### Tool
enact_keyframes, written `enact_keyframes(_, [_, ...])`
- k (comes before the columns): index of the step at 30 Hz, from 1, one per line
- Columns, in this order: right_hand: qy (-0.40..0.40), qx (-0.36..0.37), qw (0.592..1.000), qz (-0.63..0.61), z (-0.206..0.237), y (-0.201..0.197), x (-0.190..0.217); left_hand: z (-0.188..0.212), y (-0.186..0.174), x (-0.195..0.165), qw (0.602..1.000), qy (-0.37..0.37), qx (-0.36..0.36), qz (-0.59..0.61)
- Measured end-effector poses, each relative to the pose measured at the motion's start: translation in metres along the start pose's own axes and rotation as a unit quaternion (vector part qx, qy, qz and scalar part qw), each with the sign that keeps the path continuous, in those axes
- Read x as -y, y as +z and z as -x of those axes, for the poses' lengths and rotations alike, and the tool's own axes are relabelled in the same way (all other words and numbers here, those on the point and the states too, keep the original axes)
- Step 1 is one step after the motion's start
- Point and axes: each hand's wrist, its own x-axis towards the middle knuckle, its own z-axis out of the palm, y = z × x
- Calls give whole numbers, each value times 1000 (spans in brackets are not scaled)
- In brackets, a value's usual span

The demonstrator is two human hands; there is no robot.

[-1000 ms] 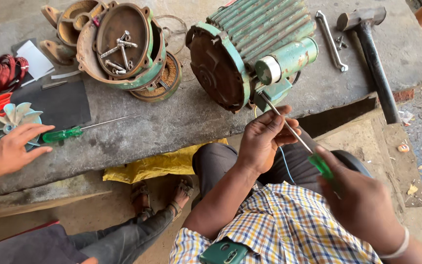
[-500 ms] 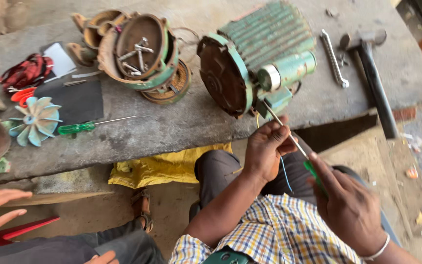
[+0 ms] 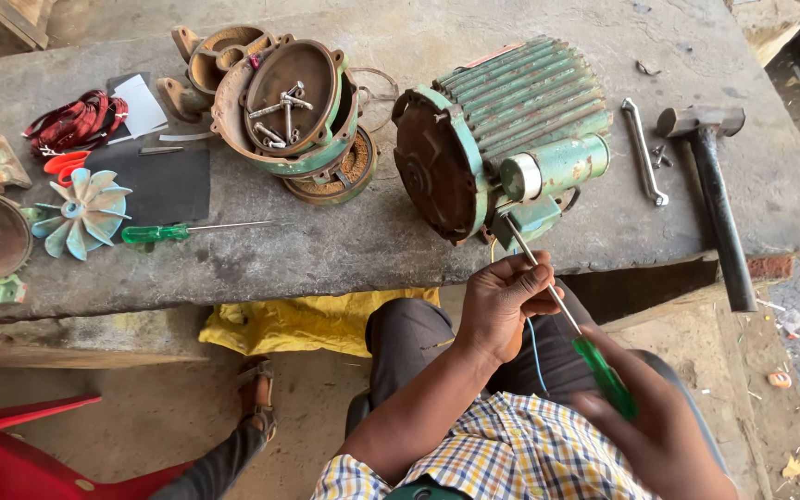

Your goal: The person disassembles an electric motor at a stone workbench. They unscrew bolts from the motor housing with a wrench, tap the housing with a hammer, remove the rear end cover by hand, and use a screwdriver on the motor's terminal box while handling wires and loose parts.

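A green ribbed electric motor [image 3: 502,130] lies on its side on a concrete slab [image 3: 381,241]. My right hand [image 3: 664,435] grips the green handle of a long screwdriver [image 3: 567,319] whose tip reaches the motor's small terminal box [image 3: 534,218]. My left hand [image 3: 506,301] pinches the screwdriver shaft just below the slab edge, next to a thin blue wire [image 3: 536,356]. A second green-handled screwdriver [image 3: 187,231] rests on the slab to the left.
Rusty end covers holding several bolts [image 3: 284,106], a pale fan impeller [image 3: 85,213], red wire coils [image 3: 76,120], a spanner [image 3: 645,153] and a hammer [image 3: 715,199] lie on the slab. A yellow cloth [image 3: 298,324], another person's sandalled foot [image 3: 256,398] and a red chair [image 3: 20,444] are below.
Another person's hand at the left, reaching near the spare screwdriver a second ago, has drawn back out of view. My hands stay on the screwdriver at the motor.
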Motion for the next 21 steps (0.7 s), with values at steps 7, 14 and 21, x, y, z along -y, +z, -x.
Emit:
enact_keyframes(7, [358,74,727,-582,20,-25,-49,-1,-6,-2,994,-79,33,65])
enact_keyframes(14, [346,133,766,-525,13,-37,-54,-2,-3,-2,997,-14,64,32])
enact_keyframes(21, [425,151,665,-596,-20,-42,-48,0,-3,-12,983,-88,84,137])
